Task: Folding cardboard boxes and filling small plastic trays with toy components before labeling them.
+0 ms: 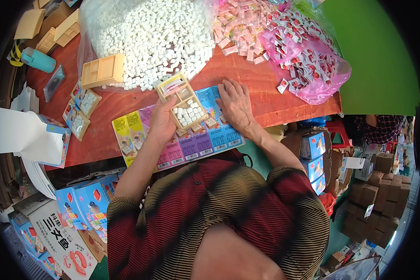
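My left hand [162,120] grips a pale beige compartment tray [178,100] by its left edge, thumb on top. White marshmallow-like pieces [189,113] fill its near compartment. Small sachets [174,86] lie in the far one. Beneath the tray, a sheet of colourful printed cards [175,156] in yellow, purple, pink and blue panels lies along the table's near edge. My right hand [236,103] rests palm down, fingers stretched out, at the sheet's far right corner, holding nothing.
Beyond my hands, a clear plastic bag [89,30] spreads under a heap of white pieces. Pink packets [242,30] and strawberry-printed sachets [315,65] are piled right of it. Beige trays [102,71], filled packs [81,109] and a turquoise cup [39,59] stand left. Blue boxes [312,145] flank me.
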Available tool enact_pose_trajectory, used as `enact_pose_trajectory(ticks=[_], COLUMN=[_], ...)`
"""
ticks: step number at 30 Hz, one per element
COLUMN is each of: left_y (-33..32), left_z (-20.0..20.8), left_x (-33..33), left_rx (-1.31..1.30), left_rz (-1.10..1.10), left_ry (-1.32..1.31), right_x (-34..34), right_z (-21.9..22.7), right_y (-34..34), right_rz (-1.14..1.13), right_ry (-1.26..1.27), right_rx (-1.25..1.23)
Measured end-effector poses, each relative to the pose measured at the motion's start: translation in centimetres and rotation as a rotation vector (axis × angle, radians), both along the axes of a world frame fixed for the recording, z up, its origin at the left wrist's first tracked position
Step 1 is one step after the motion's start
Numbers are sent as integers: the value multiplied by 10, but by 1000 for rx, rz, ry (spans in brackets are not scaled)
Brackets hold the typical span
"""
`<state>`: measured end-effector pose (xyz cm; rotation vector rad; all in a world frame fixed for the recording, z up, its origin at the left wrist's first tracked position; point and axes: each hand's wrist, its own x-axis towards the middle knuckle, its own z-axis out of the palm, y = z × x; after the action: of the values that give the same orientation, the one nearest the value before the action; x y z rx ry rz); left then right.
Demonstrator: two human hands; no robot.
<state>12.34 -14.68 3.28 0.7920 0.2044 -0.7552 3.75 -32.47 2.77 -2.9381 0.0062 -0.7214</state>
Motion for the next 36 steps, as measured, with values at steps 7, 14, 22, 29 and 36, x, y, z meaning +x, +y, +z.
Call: enact_pose_trajectory(ticks=[7, 14, 22, 29, 36], left_y=[-1, 0, -5, -12, -20], left_z=[-3, -10, -4, -7, -5], left_x=[0, 2, 1, 4, 0], left_rx=[-20, -63, -52, -41, -217], left_rz=[26, 60, 111, 59, 84], left_ry=[19, 37, 18, -52, -46], right_x=[16, -32, -73, 4, 47], right_z=[4, 21, 83, 77, 59], right_y=[-10, -18, -86, -35, 17], right_rz=[-33, 352, -130, 258, 221], right_ry=[156, -82, -640, -288, -157], right_rx=[233, 360, 1399, 2011, 2272])
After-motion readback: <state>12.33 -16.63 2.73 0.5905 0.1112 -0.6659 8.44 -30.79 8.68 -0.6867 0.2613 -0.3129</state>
